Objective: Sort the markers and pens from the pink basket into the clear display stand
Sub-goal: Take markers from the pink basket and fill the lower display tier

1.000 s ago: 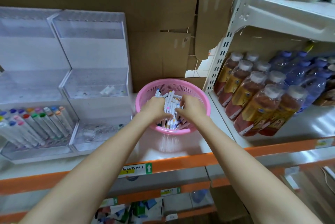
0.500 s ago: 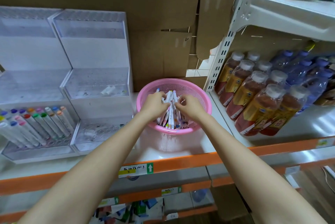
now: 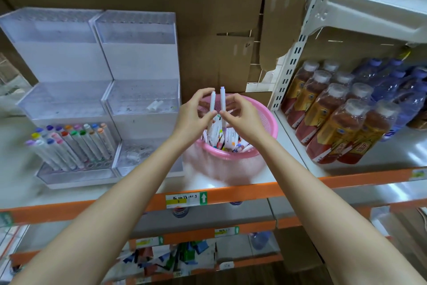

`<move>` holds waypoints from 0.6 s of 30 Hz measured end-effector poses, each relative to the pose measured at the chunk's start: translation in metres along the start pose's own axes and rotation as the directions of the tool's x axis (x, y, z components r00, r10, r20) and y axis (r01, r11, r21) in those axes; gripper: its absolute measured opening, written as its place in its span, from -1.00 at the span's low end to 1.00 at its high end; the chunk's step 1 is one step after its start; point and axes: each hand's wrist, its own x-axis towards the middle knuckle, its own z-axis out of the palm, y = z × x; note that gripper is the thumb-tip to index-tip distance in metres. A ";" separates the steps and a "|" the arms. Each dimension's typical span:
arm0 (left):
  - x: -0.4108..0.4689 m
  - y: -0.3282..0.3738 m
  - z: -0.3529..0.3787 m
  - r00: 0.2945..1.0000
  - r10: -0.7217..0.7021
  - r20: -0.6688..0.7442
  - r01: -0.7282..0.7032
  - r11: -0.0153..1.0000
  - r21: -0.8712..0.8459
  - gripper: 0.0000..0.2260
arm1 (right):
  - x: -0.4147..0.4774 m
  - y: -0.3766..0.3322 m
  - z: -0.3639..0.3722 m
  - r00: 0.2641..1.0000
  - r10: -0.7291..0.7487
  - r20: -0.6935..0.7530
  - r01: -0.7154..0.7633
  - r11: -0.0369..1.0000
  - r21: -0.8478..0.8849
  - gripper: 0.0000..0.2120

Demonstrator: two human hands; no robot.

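A pink basket (image 3: 265, 120) with several markers and pens lying in it stands on the shelf in the middle. Above it my left hand (image 3: 193, 116) pinches one white marker (image 3: 212, 103) upright, and my right hand (image 3: 240, 116) pinches a second white marker (image 3: 222, 100) upright beside it. The two markers nearly touch. The clear display stand (image 3: 97, 90) rises in steps to the left; several coloured-cap markers (image 3: 71, 143) fill its lower left compartment.
A small white piece (image 3: 154, 105) lies in the stand's middle right tier. Shrink-wrapped drink bottles (image 3: 335, 118) crowd the shelf to the right behind a white upright (image 3: 293, 58). Cardboard (image 3: 219, 60) backs the shelf. The orange shelf edge (image 3: 242, 192) runs along the front.
Both hands have risen out of the basket, each lifting one white marker upright; a second ago they were down among the markers.
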 end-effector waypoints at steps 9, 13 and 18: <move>-0.031 0.009 -0.046 0.995 0.060 -0.083 -0.061 0.998 -0.007 -0.53 | -0.015 -0.030 0.035 0.997 -0.064 -0.036 0.066 0.996 0.056 -0.83; -0.051 0.000 -0.079 0.996 0.035 -0.076 -0.036 0.999 -0.013 -0.53 | -0.027 -0.050 0.060 0.995 -0.095 -0.015 0.096 0.992 0.078 -0.72; -0.076 -0.021 -0.136 0.997 -0.002 -0.075 0.000 1.000 -0.024 -0.57 | -0.037 -0.077 0.107 0.995 -0.099 0.014 0.097 0.993 0.064 -0.49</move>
